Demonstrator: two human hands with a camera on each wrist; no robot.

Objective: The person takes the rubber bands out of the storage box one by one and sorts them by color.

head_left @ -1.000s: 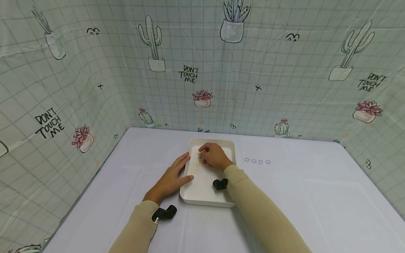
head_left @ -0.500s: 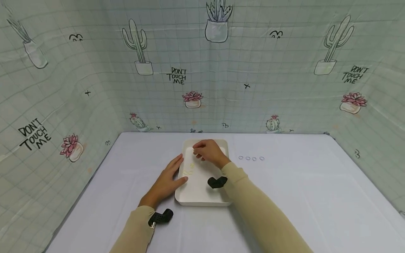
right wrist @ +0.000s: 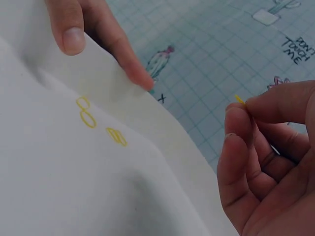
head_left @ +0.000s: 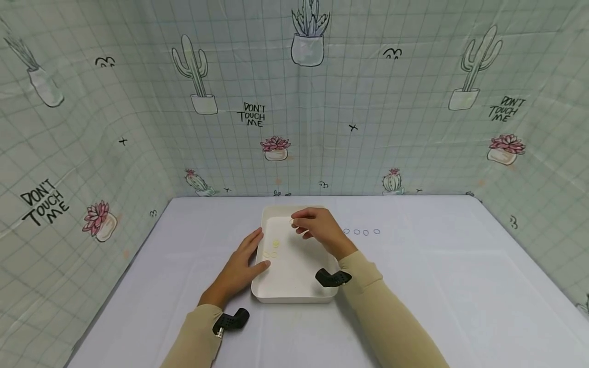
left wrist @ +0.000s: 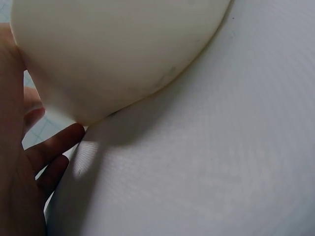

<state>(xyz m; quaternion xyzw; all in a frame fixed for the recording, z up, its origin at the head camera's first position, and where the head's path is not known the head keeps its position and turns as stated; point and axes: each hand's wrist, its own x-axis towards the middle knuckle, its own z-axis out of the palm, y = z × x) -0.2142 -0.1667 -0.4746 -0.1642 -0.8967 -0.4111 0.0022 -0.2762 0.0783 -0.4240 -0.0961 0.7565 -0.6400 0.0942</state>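
Three yellow rings (right wrist: 98, 122) in tray (head_left: 294, 286) | four rings (head_left: 361, 232) on table (head_left: 437, 286)

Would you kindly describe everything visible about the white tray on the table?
The white tray is a shallow rectangle with rounded corners and a smooth, plastic-looking surface. It lies flat on the table. The left hand rests against its left rim. A few small yellow rings lie inside near that rim. The right hand hovers above it.

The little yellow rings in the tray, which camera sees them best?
The right wrist view: the yellow rings look big and clear on the white tray. The head view shows them only as tiny pale specks near the left hand. The left wrist view shows just the tray's outside, no rings.
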